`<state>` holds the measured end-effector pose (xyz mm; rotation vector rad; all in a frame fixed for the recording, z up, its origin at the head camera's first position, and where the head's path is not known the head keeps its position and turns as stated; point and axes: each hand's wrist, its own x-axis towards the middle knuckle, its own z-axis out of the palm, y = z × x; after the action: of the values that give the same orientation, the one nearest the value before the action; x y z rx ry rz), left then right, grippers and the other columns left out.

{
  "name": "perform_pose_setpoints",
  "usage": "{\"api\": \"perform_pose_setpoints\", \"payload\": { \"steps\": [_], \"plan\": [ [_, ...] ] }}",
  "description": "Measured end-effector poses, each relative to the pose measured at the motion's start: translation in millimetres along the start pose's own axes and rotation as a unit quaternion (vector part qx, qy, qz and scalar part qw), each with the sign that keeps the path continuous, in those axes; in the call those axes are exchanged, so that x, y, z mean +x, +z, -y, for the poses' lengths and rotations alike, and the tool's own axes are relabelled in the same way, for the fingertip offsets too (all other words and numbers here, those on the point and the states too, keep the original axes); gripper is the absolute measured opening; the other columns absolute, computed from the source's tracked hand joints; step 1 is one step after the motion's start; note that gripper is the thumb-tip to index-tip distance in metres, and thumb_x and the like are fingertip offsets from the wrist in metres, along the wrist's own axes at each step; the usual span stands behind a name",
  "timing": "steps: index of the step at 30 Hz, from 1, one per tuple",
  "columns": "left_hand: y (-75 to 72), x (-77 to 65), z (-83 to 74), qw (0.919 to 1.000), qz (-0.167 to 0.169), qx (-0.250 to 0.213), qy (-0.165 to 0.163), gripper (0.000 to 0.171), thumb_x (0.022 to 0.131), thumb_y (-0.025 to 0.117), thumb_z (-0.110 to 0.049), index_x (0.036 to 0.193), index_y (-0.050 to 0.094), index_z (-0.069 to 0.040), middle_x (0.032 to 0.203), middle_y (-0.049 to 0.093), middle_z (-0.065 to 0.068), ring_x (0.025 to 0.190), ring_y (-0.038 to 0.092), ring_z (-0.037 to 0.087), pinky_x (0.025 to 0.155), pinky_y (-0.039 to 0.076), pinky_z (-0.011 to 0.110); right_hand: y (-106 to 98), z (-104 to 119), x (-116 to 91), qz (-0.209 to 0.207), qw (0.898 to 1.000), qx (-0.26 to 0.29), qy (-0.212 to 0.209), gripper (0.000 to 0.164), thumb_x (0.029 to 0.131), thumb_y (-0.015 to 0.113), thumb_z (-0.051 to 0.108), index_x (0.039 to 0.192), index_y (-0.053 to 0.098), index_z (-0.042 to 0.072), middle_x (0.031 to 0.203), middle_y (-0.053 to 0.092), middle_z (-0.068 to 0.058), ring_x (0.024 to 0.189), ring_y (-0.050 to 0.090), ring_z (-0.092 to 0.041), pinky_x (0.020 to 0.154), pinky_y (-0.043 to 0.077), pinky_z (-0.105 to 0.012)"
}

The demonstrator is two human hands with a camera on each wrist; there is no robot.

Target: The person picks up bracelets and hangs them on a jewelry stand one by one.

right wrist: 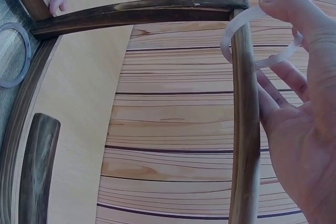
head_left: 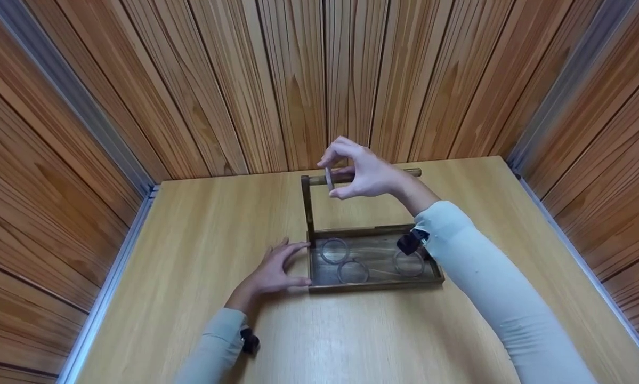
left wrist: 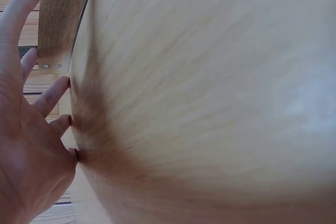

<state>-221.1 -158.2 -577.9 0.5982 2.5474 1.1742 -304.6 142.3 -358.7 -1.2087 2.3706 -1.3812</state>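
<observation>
A dark wooden stand has a tray base [head_left: 378, 287], an upright post [head_left: 308, 210] at its left end and a horizontal bar [head_left: 415, 172] on top. My right hand [head_left: 370, 173] pinches a pale translucent bangle [right wrist: 227, 38] between thumb and fingers. The bangle hangs around the bar near the post in the right wrist view. My left hand [head_left: 276, 268] spans the tray's left end, thumb by the front corner and a finger by the back one. In the left wrist view its fingers touch the end wall [left wrist: 63, 24]. Inside the tray lie three more bangles [head_left: 334, 239].
Wood-panelled walls [head_left: 292, 85] stand behind and at both sides of the light wooden table [head_left: 218, 224]. In the right wrist view a shorter dark wooden piece [right wrist: 39, 166] shows beside the tray's edge. Dark wrist cameras [head_left: 411, 241] are strapped to both sleeves.
</observation>
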Motion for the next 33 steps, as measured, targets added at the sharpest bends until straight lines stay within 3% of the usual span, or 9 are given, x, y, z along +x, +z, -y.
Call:
{"api": "perform_pose_setpoints", "payload": {
  "steps": [9, 18, 33],
  "plan": [
    [-0.8, -0.1, 0.0, 1.0000, 0.003, 0.001, -0.008, 0.092, 0.091, 0.093, -0.048, 0.170, 0.049, -0.030, 0.184, 0.040, 0.014, 0.178, 0.008, 0.051, 0.143, -0.006, 0.074, 3.5, 2.0, 4.7, 0.005, 1.000, -0.019, -0.002, 0.056, 0.085, 0.089, -0.001, 0.135, 0.065, -0.001, 0.139, 0.056, -0.017, 0.138, 0.063, -0.034, 0.124, 0.059, -0.049],
    [-0.3, 0.1, -0.1, 1.0000, 0.004, 0.000, -0.003, 0.092, 0.090, 0.093, -0.049, 0.170, 0.050, -0.029, 0.182, 0.043, 0.015, 0.178, 0.009, 0.051, 0.142, -0.005, 0.076, 6.3, 3.4, 3.5, 0.009, 0.996, -0.091, 0.002, 0.054, 0.087, 0.093, 0.008, 0.134, 0.067, 0.003, 0.137, 0.063, -0.015, 0.130, 0.067, -0.033, 0.122, 0.058, -0.056],
    [-1.4, -0.4, -1.4, 1.0000, 0.004, -0.001, -0.006, 0.092, 0.090, 0.093, -0.047, 0.169, 0.051, -0.029, 0.182, 0.042, 0.016, 0.178, 0.009, 0.052, 0.142, -0.006, 0.075, 9.2, 1.1, 0.7, 0.024, 0.989, -0.142, 0.032, 0.057, 0.092, 0.092, 0.015, 0.141, 0.066, 0.006, 0.145, 0.068, -0.012, 0.143, 0.067, -0.038, 0.128, 0.051, -0.059]
  ]
}}
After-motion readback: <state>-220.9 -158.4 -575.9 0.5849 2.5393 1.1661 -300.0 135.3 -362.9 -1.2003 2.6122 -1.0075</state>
